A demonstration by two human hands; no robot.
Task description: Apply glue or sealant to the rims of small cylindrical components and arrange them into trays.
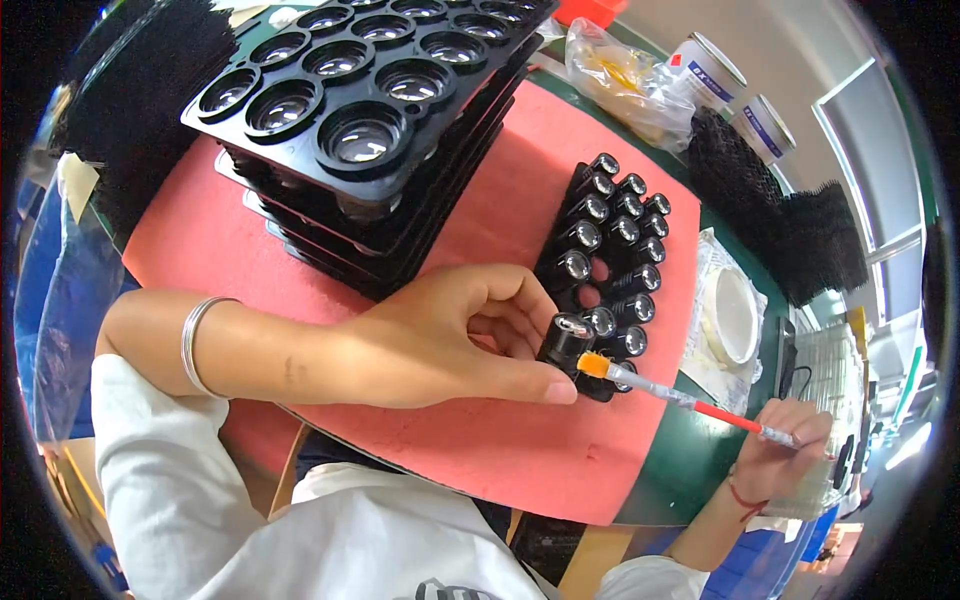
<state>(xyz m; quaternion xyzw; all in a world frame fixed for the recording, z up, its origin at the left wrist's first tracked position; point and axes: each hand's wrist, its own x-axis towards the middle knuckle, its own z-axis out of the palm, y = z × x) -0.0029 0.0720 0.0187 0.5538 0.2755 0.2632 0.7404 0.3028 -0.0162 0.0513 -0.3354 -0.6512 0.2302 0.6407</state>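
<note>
My left hand [430, 340] is closed, with thumb and fingers around a small black lens barrel [567, 342] whose glass top faces up. It holds the barrel over the near end of a black tray. My right hand [795, 440] grips the far end of a slim brush [680, 398] with a red and silver handle. The brush's flat orange bristles reach the barrel's side by my left thumb; I cannot tell whether they touch. Several similar lens barrels [623, 231] stand upright in rows in the tray, where a couple of places show pink through.
Stacked black trays of larger round lenses [385, 80] stand at the back left of a pink mat [500, 460]. On the right are a round white dish [735, 318], black mesh-like stacks [765, 205], a clear plastic bag [630, 85] and two tins [708, 75].
</note>
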